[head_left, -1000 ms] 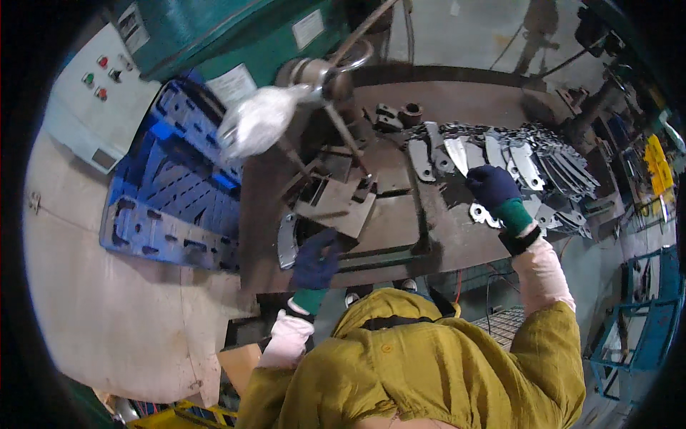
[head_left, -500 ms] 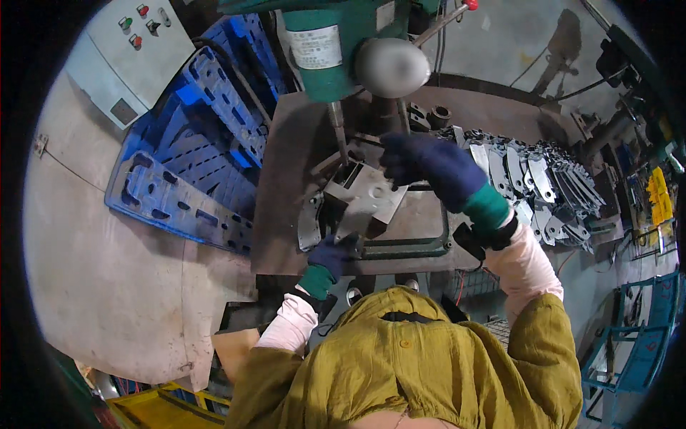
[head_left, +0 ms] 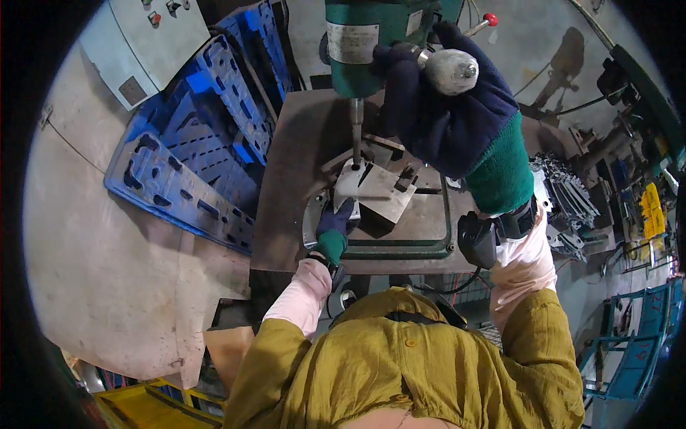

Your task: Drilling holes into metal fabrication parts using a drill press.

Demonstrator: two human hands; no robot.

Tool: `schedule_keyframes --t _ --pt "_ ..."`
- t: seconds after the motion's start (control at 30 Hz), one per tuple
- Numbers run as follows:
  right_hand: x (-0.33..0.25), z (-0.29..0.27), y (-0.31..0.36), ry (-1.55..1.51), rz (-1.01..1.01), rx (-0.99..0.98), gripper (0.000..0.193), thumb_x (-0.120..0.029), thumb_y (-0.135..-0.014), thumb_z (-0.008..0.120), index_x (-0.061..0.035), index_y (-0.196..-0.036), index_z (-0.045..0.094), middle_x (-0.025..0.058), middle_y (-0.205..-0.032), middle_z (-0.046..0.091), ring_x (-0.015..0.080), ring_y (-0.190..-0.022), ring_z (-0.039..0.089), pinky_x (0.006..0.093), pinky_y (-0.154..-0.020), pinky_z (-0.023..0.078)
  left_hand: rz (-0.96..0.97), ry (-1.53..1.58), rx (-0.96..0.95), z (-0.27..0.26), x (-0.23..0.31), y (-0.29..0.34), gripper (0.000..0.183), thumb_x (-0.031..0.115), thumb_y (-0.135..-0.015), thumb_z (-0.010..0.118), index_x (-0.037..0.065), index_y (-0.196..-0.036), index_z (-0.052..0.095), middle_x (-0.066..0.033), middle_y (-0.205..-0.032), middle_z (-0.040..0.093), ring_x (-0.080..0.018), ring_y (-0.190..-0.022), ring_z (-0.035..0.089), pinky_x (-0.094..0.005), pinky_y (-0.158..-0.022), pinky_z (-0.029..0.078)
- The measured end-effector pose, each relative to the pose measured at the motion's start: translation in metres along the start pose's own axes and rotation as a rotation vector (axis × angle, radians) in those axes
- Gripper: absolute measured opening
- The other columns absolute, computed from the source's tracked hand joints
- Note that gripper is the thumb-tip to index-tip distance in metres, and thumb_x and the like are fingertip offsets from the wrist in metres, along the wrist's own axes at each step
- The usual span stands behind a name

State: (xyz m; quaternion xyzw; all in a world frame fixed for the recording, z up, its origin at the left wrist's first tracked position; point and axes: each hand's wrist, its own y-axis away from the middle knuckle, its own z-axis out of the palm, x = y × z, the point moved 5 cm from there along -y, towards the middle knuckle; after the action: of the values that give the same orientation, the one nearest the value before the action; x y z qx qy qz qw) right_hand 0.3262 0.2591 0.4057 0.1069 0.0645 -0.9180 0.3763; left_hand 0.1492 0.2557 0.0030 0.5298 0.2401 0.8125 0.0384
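My left hand (head_left: 334,219), in a dark blue glove with a green cuff, grips the near end of a flat metal plate (head_left: 349,180). The plate's far end lies on a metal fixture block (head_left: 388,194), under the spindle (head_left: 356,129) of a green drill press (head_left: 354,64). The spindle's tip is at the plate's far end; contact cannot be made out. Raised beside the press head, my right hand (head_left: 450,118) is closed around a feed handle with a worn, pale knob (head_left: 451,71). Another curved metal plate (head_left: 312,218) lies left of the block.
Many metal plates (head_left: 568,196) are heaped at the right of the table (head_left: 286,164). Blue plastic pallets (head_left: 179,193) stand to the left below a control box (head_left: 136,50). A red-tipped lever (head_left: 488,20) sticks out from the press. Blue racks (head_left: 629,357) stand at the lower right.
My right hand has risen from above the fixture to the feed handle and closed on it. My left hand has moved the plate forward onto the block under the spindle.
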Motion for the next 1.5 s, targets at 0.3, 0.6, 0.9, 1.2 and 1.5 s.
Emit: schedule_keyframes --t 0.3,0.6,0.9,1.2,1.5 --pt "-0.007 -0.008 -0.006 0.028 -0.02 -0.011 0.055 -0.035 -0.094 0.055 0.0037 -0.132 0.048 0.012 -0.112 0.065 0.0222 -0.098 0.063 0.0342 -0.077 0.057 -0.033 -0.386 0.056 0.003 0.03 0.009 0.048 0.044 -0.081 0.075 0.008 -0.111 0.066 -0.0082 -0.095 0.068 -0.0184 -0.072 0.066 -0.0284 -0.062 0.054" --pt "0.017 -0.072 0.007 0.274 -0.065 -0.029 0.041 -0.02 -0.095 0.054 0.003 -0.129 0.053 0.0168 -0.108 0.066 0.026 -0.097 0.066 0.0395 -0.088 0.055 -0.135 -0.027 -0.14 0.01 0.028 0.01 0.041 0.036 -0.083 0.075 0.01 -0.112 0.064 -0.0069 -0.097 0.066 -0.019 -0.071 0.065 -0.0294 -0.063 0.056" --pt "0.002 -0.159 0.004 1.109 -0.379 0.503 0.032 -0.011 -0.083 0.066 0.002 -0.112 0.066 0.01 -0.075 0.065 0.02 -0.062 0.064 0.0312 -0.06 0.053 -0.07 -0.176 -0.029 0.019 0.044 0.026 0.054 0.042 -0.078 0.078 0.006 -0.115 0.062 -0.0088 -0.098 0.066 -0.0209 -0.072 0.066 -0.0327 -0.063 0.057" --pt "-0.026 -0.199 -0.005 1.592 -0.693 0.829 0.026 -0.021 -0.081 0.066 -0.0062 -0.103 0.068 0.0112 -0.076 0.068 0.021 -0.066 0.066 0.0344 -0.062 0.051 0.071 -0.303 -0.027 -0.008 0.01 -0.018 0.061 0.044 -0.078 0.077 0.002 -0.121 0.063 -0.0111 -0.104 0.068 -0.0223 -0.078 0.067 -0.0346 -0.069 0.053" --pt "-0.042 -0.194 -0.01 2.0 -1.12 0.897 0.028 -0.023 -0.079 0.071 -0.0097 -0.103 0.067 0.0159 -0.082 0.068 0.0347 -0.076 0.067 0.0422 -0.066 0.052 0.041 -0.641 0.087 -0.012 0.025 -0.009 0.062 0.051 -0.079 0.073 -0.002 -0.111 0.066 -0.0138 -0.097 0.069 -0.021 -0.079 0.065 -0.0352 -0.071 0.053"
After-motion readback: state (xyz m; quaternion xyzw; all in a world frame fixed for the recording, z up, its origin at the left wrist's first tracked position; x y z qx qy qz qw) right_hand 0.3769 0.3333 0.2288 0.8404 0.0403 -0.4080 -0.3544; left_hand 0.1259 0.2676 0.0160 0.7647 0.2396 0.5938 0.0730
